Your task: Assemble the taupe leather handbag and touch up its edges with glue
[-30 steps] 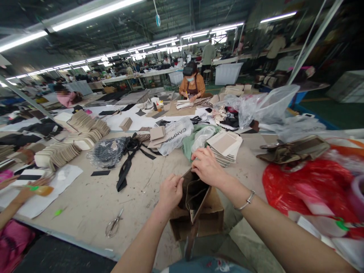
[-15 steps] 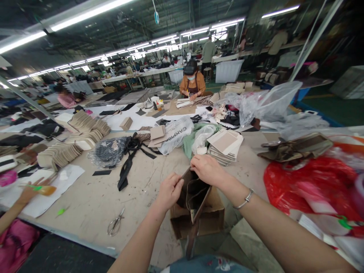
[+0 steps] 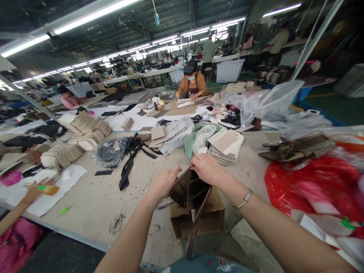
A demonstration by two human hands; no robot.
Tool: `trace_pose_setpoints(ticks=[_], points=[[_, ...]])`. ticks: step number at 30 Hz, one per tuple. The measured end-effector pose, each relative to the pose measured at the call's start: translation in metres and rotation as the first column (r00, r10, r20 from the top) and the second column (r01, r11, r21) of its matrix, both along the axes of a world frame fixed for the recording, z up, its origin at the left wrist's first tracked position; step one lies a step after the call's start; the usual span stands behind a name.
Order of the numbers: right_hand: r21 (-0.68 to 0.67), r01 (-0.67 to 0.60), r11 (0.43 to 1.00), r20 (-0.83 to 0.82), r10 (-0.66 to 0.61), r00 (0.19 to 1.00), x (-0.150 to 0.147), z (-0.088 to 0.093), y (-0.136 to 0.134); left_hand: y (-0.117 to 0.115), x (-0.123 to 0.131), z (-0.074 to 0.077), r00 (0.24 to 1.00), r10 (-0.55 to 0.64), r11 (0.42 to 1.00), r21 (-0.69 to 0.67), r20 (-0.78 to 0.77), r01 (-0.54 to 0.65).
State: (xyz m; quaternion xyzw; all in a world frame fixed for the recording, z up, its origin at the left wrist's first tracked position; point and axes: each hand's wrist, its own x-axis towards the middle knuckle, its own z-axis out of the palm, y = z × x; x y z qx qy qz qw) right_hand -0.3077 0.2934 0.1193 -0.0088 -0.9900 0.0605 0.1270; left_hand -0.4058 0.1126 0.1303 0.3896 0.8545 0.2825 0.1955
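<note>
A dark brown, open-topped bag stands over a small cardboard box right in front of me. My right hand pinches the far top edge of the bag, fingers bent down over it. On the left, my left hand is closed at the bag's left panel, thumb pointing toward the rim; its fingertips are partly hidden. The panel is spread outward, and the folded lining shows inside the mouth. A brown strap hangs from the near side toward my lap.
Scissors and black straps lie on the table to the left. Stacked beige panels stand just beyond my right hand. A red plastic bag is at right. A co-worker's hand holds an orange glue bottle at far left.
My left hand has moved a little left and up, and the bag's left panel is spread wider. My right hand stays at the far edge.
</note>
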Motion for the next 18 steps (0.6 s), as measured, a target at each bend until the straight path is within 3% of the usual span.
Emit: trace_pose_setpoints(ticks=[5, 10, 12, 15, 18], points=[[-0.011, 0.002, 1.0, 0.003, -0.002, 1.0, -0.001, 0.002, 0.0, 0.03, 0.001, -0.002, 0.948, -0.208, 0.967, -0.196, -0.241, 0.163], [-0.122, -0.003, 0.992, -0.018, 0.001, 1.0, 0.002, 0.002, 0.003, 0.042, 0.001, -0.012, 0.894, -0.227, 0.955, -0.267, -0.385, 0.128], [-0.276, 0.017, 0.961, -0.031, -0.026, 0.999, 0.005, 0.0, 0.007, 0.043, 0.003, -0.011, 0.887, -0.211, 0.954, -0.282, -0.41, 0.097], [-0.503, 0.062, 0.862, -0.022, -0.084, 0.996, 0.01, -0.007, 0.014, 0.042, 0.007, -0.008, 0.896, -0.186, 0.951, -0.304, -0.402, 0.061], [-0.57, 0.076, 0.818, -0.011, -0.1, 0.995, 0.015, -0.015, 0.02, 0.042, 0.008, -0.008, 0.901, -0.18, 0.951, -0.304, -0.396, 0.057]])
